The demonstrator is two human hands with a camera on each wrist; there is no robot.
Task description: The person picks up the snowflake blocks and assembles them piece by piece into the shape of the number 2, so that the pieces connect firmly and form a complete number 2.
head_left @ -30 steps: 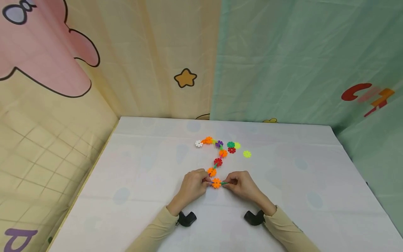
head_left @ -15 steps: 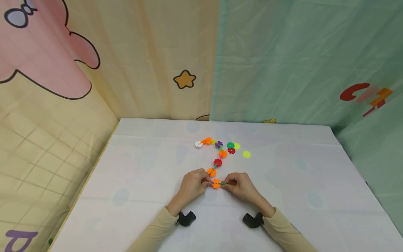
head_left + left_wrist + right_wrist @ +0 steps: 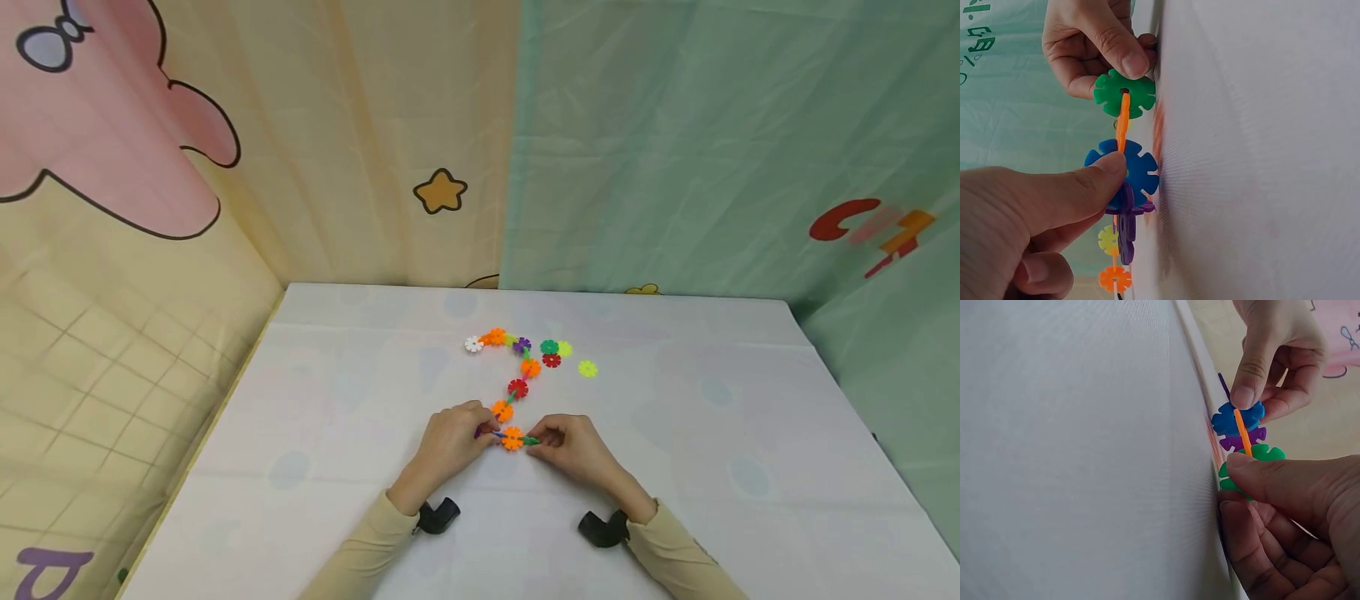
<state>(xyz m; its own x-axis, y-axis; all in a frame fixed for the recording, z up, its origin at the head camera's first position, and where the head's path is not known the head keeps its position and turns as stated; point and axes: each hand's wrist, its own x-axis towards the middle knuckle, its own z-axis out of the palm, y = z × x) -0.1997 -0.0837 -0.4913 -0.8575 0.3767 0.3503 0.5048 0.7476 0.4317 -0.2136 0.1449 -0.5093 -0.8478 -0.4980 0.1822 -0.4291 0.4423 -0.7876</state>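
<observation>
Snowflake-shaped plastic discs with notched rims are linked in a curved chain across the white table. My left hand (image 3: 453,437) pinches a blue disc (image 3: 1144,174) between thumb and fingers, with purple discs (image 3: 1127,234) joined close behind it. On the other side my right hand (image 3: 576,448) pinches a green disc (image 3: 1266,452). Between the hands an orange disc (image 3: 512,439) is slotted edge-on into the blue and green ones. Beyond the left fingers the chain runs on through another orange disc (image 3: 502,411) and a red disc (image 3: 518,388) to a white disc (image 3: 473,343).
Loose discs lie right of the chain's far part: green (image 3: 549,347), red (image 3: 552,360) and a yellow disc (image 3: 588,368), with another yellow beside the green. Patterned curtains (image 3: 645,150) stand behind the table (image 3: 360,533). Black curved pieces (image 3: 602,529) sit at both wrists.
My left hand has shifted slightly left and turned a little, so blue and purple discs now show at its fingertips. The held orange disc has moved slightly left and toward me.
</observation>
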